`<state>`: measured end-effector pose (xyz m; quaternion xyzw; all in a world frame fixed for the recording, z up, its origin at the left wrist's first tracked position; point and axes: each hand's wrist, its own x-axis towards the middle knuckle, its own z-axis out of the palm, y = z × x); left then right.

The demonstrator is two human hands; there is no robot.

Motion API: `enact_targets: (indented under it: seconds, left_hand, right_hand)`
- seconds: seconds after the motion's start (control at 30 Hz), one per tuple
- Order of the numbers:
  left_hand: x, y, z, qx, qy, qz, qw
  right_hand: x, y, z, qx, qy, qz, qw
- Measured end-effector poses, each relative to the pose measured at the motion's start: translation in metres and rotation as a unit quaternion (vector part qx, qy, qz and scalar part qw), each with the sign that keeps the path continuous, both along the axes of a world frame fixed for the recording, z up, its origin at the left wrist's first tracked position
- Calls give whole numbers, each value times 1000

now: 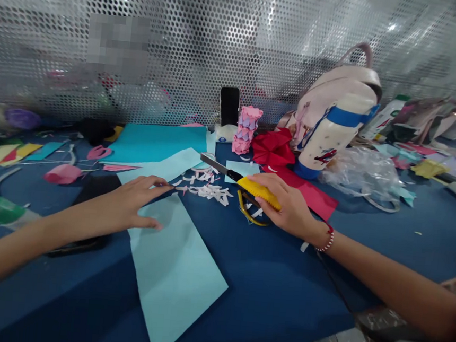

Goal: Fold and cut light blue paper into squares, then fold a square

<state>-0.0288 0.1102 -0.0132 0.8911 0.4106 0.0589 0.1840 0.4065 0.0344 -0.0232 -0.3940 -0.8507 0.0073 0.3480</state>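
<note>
Bare forearms, red-and-white beaded bracelet (326,239) beside the right hand (288,211)

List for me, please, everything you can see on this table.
paper sheet: one, light blue, under the left hand
scissors: one, yellow handles, in the right hand
paper scraps: many, white, beside the scissors
phone: one, black, upright at the back
paper tower: one, pink, beside the phone
bottle: one, white and blue, right of centre
table: one, dark blue, beneath everything
left hand: one, flat on the paper sheet
right hand: one, gripping the scissors
</note>
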Motion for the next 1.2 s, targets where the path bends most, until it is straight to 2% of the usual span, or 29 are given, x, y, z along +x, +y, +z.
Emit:
enact_targets:
  seconds: [0.17, 0.33, 0.4, 0.47, 0.53, 0.6, 0.77, 0.83, 0.9, 1.0, 1.1, 1.2]
  left_hand:
    - [1, -27, -8, -59, -42, 23, 997]
    - [3, -41, 4, -122, -132, 15, 984]
    - [4, -38, 12, -153, -181, 17, 971]
    - [4, -36, 18, -180, -227, 24, 957]
    - [6, -36, 24, -200, -266, 33, 943]
    - [8, -40, 29, -212, -295, 41, 931]
    - [18, -51, 46, -214, -342, 55, 913]
    - [22, -53, 53, -203, -367, 56, 906]
    - [26, -54, 57, -177, -401, 67, 897]
    - [32, -56, 51, -171, -437, 104, 877]
    - [39, -63, 33, -246, -432, 114, 860]
    - [42, -72, 18, -306, -414, 123, 848]
  right_hand:
    - [5, 7, -2, -11, -129, -48, 990]
    - [-11, 1, 7, 6, -143, -88, 986]
    - [-24, -10, 15, -9, -109, -54, 993]
    - [-40, -23, 20, -76, -48, 20, 996]
    - [-56, -34, 21, -186, 5, 84, 979]
    - [-72, -39, 18, -278, 31, 120, 952]
    - [-102, -17, 7, -362, 143, 162, 907]
    - [-110, -2, 7, -389, 180, 180, 885]
    - [-114, 10, 9, -391, 206, 178, 879]
    - [-116, 21, 14, -340, 266, 130, 892]
    - [-115, 23, 17, -300, 315, 96, 895]
    - [-114, 19, 18, -295, 320, 96, 895]
